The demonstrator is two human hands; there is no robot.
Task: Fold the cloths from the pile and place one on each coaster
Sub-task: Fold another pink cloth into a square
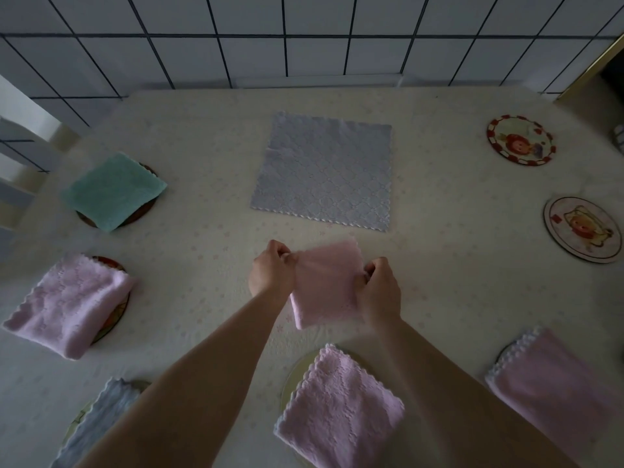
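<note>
Your left hand (271, 270) and right hand (380, 292) each pinch an upper corner of the folded pink cloth (326, 282) with curled fingers, holding it just above the counter (202, 238). Beyond it a grey cloth (324, 170) lies flat and unfolded. Two bare coasters (521, 139) (582, 229) sit far right; five coasters already carry folded cloths, one of them green (113, 192)

Cloths: 4 pink (327, 282), 2 grey (324, 170), 1 green (113, 192). Coasters: 7 (521, 140).
</note>
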